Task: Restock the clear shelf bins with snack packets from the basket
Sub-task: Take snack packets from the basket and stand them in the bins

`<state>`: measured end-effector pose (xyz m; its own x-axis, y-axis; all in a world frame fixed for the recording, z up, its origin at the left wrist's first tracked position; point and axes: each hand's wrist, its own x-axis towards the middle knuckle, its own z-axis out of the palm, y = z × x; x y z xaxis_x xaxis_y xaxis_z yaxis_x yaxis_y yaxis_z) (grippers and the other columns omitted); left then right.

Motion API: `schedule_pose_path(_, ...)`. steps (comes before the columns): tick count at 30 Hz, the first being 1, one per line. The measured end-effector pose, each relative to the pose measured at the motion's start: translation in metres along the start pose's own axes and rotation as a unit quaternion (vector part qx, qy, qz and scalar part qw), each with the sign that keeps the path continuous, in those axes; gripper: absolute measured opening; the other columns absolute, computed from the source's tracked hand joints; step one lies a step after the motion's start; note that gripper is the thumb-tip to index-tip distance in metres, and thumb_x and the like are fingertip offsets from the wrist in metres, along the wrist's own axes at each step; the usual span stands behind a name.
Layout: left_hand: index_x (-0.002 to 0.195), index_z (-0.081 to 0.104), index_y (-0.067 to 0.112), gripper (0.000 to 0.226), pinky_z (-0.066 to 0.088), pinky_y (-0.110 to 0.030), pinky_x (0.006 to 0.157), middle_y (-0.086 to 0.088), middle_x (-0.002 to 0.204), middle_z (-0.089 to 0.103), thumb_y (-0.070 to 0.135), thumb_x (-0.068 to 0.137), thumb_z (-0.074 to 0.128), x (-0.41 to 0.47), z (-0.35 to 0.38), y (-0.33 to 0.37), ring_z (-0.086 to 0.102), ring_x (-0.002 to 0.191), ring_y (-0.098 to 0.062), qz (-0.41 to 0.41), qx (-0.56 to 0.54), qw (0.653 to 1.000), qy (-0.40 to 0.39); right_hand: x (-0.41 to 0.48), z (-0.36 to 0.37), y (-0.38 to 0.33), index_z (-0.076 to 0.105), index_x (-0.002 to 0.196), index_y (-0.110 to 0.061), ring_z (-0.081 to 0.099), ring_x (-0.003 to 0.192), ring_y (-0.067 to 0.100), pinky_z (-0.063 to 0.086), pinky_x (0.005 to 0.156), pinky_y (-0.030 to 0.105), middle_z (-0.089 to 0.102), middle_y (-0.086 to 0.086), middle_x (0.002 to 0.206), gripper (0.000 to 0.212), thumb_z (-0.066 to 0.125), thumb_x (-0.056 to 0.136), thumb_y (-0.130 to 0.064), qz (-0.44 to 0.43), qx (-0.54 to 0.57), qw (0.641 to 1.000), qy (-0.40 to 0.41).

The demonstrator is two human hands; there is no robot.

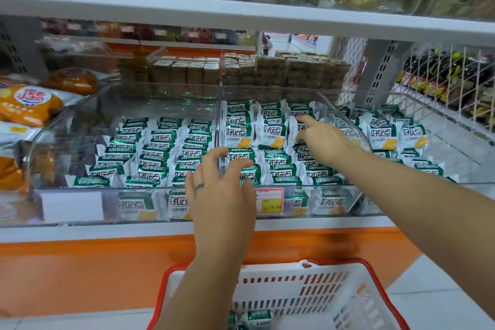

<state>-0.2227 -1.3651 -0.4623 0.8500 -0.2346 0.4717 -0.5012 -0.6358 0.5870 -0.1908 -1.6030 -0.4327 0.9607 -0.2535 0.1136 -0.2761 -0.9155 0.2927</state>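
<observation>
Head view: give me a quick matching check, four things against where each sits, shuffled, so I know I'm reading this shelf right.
1. white plastic basket with red rim
2. yellow price label
3. orange snack bag
4. brown wrapped blocks

A. behind the front clear plastic bins
B. left of those bins
C. below the white shelf edge
D. on a bin's front wall

Pairs: 1-C, 2-D, 3-B, 4-A
</observation>
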Motion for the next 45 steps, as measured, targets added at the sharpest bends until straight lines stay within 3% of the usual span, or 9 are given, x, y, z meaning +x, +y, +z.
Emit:
schedule_pose_path(7,0.113,0.066,0.027,0.029,0.021,-0.048,0.113,-0.001,0.135,0.043,0.017,0.086,0.066,0.000,0.000,0.000,0.046,0.120,-0.025,-0.001,0.002,1.000,0.001,-0.008,0.000,-0.003,0.053,0.132,-0.013,0.050,0.124,0.031,0.047,0.063,0.029,0.002,0.001,0.160,0.063,0.040,0.079,0.019,-0.008,0.014,0.999,-0.049)
schedule_pose_path(12,0.119,0.062,0.029,0.030,0.018,-0.042,0.114,0.004,0.139,0.037,0.020,0.091,0.058,0.002,-0.006,0.000,0.043,0.121,-0.020,-0.014,-0.011,0.999,-0.034,-0.019,-0.008,-0.001,0.045,0.139,-0.019,0.065,0.100,0.028,0.040,0.048,0.031,-0.008,0.001,0.160,0.072,0.041,0.078,0.019,0.005,0.102,0.993,-0.066)
schedule_pose_path(18,0.112,0.062,0.028,0.023,0.039,-0.010,0.066,0.008,0.109,0.057,0.016,0.096,0.051,0.004,-0.040,0.006,0.051,0.085,0.000,-0.008,-0.151,0.987,-0.053,-0.089,-0.031,-0.020,0.065,0.113,-0.017,0.059,0.087,0.020,0.044,0.070,0.029,0.052,0.001,0.130,0.027,0.051,0.092,-0.007,-0.060,0.211,0.968,0.118)
schedule_pose_path(22,0.099,0.063,0.030,0.017,0.043,-0.019,0.055,-0.002,0.087,0.067,0.016,0.095,0.052,-0.005,-0.055,-0.013,0.055,0.066,-0.011,0.015,-0.162,0.981,-0.110,-0.143,-0.022,-0.051,0.071,0.092,-0.019,0.049,0.069,0.006,0.043,0.061,0.028,0.063,-0.009,0.084,0.017,0.058,0.085,-0.010,-0.145,0.290,0.929,0.177)
schedule_pose_path(28,0.108,0.067,0.020,0.019,0.039,-0.007,0.064,0.011,0.094,0.062,0.015,0.095,0.054,-0.075,-0.042,-0.104,0.055,0.076,0.000,0.008,-0.040,0.977,-0.208,-0.181,0.047,-0.114,0.068,0.108,-0.020,0.059,0.084,0.009,0.045,0.069,0.022,0.065,-0.014,0.099,0.020,0.052,0.095,-0.019,-0.201,0.314,0.926,-0.065)
schedule_pose_path(35,0.113,0.064,0.023,0.025,0.034,-0.027,0.100,0.005,0.123,0.053,0.013,0.092,0.056,-0.141,-0.003,-0.186,0.041,0.121,-0.015,0.005,0.070,0.954,-0.290,-0.187,0.157,-0.159,0.065,0.108,-0.016,0.061,0.098,0.018,0.049,0.082,0.030,0.064,-0.002,0.108,0.019,0.052,0.096,-0.024,-0.195,0.287,0.873,-0.344)
schedule_pose_path(38,0.102,0.068,0.021,0.025,0.045,-0.040,0.088,-0.002,0.115,0.060,0.006,0.082,0.066,-0.151,0.011,-0.197,0.038,0.114,-0.020,0.031,0.087,0.961,-0.259,-0.190,0.196,-0.168,0.059,0.105,-0.008,0.058,0.102,0.029,0.046,0.074,0.029,0.061,0.009,0.104,0.021,0.050,0.097,-0.025,-0.171,0.263,0.849,-0.425)
schedule_pose_path(41,0.096,0.069,0.021,0.025,0.049,-0.038,0.081,-0.001,0.107,0.063,0.005,0.077,0.069,-0.155,0.017,-0.199,0.038,0.107,-0.019,0.047,0.096,0.970,-0.220,-0.202,0.225,-0.176,0.041,0.138,-0.008,0.050,0.117,0.030,0.044,0.096,0.039,0.049,0.014,0.133,0.046,0.051,0.097,-0.025,-0.171,0.239,0.832,-0.470)
schedule_pose_path(45,0.095,0.070,0.022,0.027,0.050,-0.035,0.077,0.001,0.105,0.063,0.023,0.083,0.046,-0.156,0.020,-0.203,0.042,0.106,-0.020,0.055,0.094,0.971,-0.212,-0.219,0.245,-0.187,0.032,0.144,-0.011,0.042,0.125,0.027,0.040,0.095,0.033,0.033,0.012,0.146,0.059,0.058,0.093,-0.025,-0.203,0.215,0.834,-0.466)
